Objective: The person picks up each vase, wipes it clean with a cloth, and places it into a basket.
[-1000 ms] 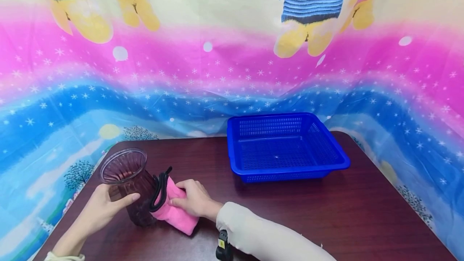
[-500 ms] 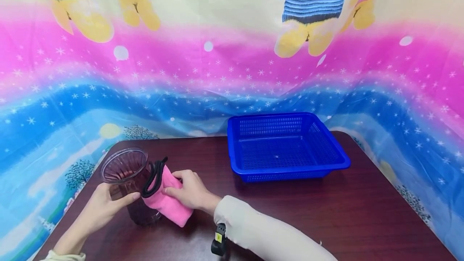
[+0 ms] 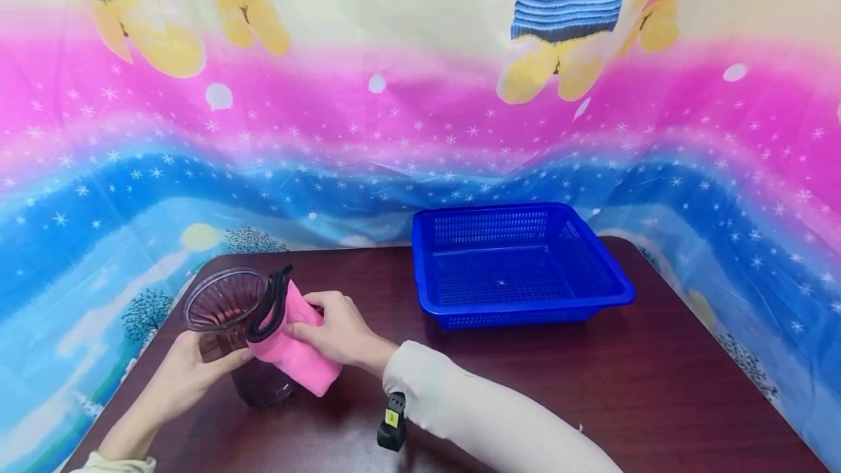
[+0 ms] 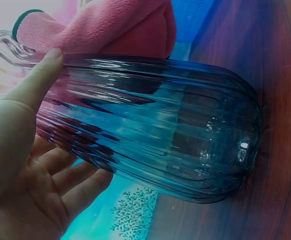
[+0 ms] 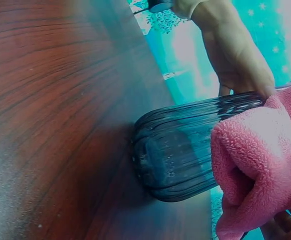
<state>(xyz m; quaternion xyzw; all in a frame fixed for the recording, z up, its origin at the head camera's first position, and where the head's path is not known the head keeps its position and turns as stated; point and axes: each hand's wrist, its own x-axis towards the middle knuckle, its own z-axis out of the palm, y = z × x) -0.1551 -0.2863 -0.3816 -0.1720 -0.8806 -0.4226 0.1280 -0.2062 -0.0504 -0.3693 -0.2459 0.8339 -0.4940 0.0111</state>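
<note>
A clear ribbed glass vase with a flared rim stands upright on the left part of the table. My left hand grips it round the neck, thumb on the near side and fingers behind, as the left wrist view also shows. My right hand holds a folded pink cloth with a dark edge against the vase's right side, just under the rim. In the right wrist view the fluffy cloth covers the upper part of the vase, and most of my right hand is hidden behind it.
A blue plastic basket with perforated sides stands at the back right of the dark wooden table. A printed curtain hangs behind the table and along its sides. A black strap hangs from my right sleeve.
My right hand has moved the cloth up and to the left along the vase, from its lower right side toward the rim. The left hand and the vase stay in place.
</note>
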